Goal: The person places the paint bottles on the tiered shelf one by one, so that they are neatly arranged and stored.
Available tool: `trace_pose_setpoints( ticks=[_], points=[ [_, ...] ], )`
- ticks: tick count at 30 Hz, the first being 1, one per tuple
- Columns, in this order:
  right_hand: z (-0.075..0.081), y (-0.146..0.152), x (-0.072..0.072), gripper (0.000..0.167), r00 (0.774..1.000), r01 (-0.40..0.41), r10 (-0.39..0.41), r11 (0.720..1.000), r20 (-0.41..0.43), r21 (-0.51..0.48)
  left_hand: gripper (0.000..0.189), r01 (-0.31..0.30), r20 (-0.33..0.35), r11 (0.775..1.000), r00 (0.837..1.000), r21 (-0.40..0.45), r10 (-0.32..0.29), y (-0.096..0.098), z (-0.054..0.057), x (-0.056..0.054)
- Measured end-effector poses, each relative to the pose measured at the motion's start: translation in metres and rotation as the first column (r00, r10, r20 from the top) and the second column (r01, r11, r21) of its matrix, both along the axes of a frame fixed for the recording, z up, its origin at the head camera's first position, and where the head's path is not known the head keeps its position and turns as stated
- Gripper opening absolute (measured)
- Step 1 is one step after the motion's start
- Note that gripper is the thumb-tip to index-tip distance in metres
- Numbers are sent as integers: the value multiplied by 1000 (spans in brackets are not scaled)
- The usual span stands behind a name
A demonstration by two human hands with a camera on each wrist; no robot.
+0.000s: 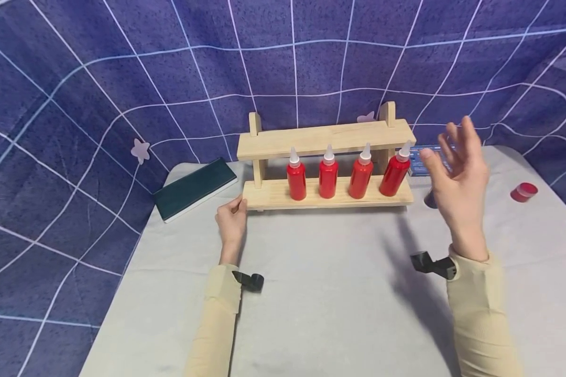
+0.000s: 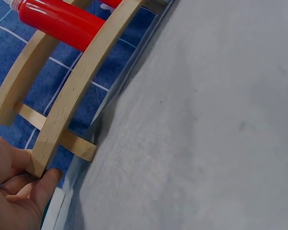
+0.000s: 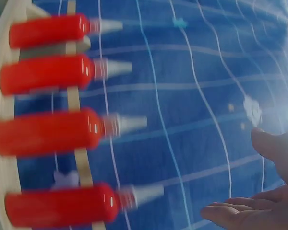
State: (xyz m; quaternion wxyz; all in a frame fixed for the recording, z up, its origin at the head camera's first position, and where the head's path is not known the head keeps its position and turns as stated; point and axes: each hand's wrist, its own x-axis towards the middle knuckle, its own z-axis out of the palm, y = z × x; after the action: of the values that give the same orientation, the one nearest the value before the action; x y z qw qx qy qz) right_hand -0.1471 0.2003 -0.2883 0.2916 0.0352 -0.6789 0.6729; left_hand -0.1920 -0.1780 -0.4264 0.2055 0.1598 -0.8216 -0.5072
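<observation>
A two-tier wooden rack [image 1: 327,137] stands at the back of the table. Several red squeeze bottles [image 1: 327,180] with white pointed nozzles stand in a row on its lower board; the rightmost leans to the right. My left hand [image 1: 232,222] grips the left end of that lower board, thumb and fingers on either side of the wood [image 2: 43,153]. Raised beside the rack's right end, my right hand [image 1: 462,183] has its fingers spread and nothing in them. The right wrist view shows this hand [image 3: 259,206] apart from the bottles [image 3: 48,132].
Left of the rack lies a dark green box [image 1: 195,189] with a white side. Behind my right hand are a blue printed box [image 1: 418,161] and a small dark object [image 1: 431,200], both partly hidden. A small red round container [image 1: 523,192] sits at far right. A blue gridded curtain [image 1: 273,63] hangs behind.
</observation>
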Motion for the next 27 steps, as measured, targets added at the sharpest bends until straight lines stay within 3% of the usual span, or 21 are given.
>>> trace_pose_setpoints(
  ticks=[8,10,13,21,27],
  points=[
    [-10,45,-9,76,980,190,-188,981,62,-37,25,-10,9,1000,1000,5,10,1,1,0],
    [-14,55,-12,78,974,206,-195,974,112,-97,25,-12,14,1000,1000,2,12,1,1,0],
    [-22,67,-16,79,959,225,-201,968,201,-107,25,-9,15,1000,1000,7,9,1,2,1],
    [-51,87,-31,84,919,187,-154,981,362,-58,26,3,25,1000,1000,24,-4,1,2,2],
    [-78,97,-40,83,892,101,-146,987,429,124,26,5,25,1000,1000,20,-6,2,3,2]
  ],
)
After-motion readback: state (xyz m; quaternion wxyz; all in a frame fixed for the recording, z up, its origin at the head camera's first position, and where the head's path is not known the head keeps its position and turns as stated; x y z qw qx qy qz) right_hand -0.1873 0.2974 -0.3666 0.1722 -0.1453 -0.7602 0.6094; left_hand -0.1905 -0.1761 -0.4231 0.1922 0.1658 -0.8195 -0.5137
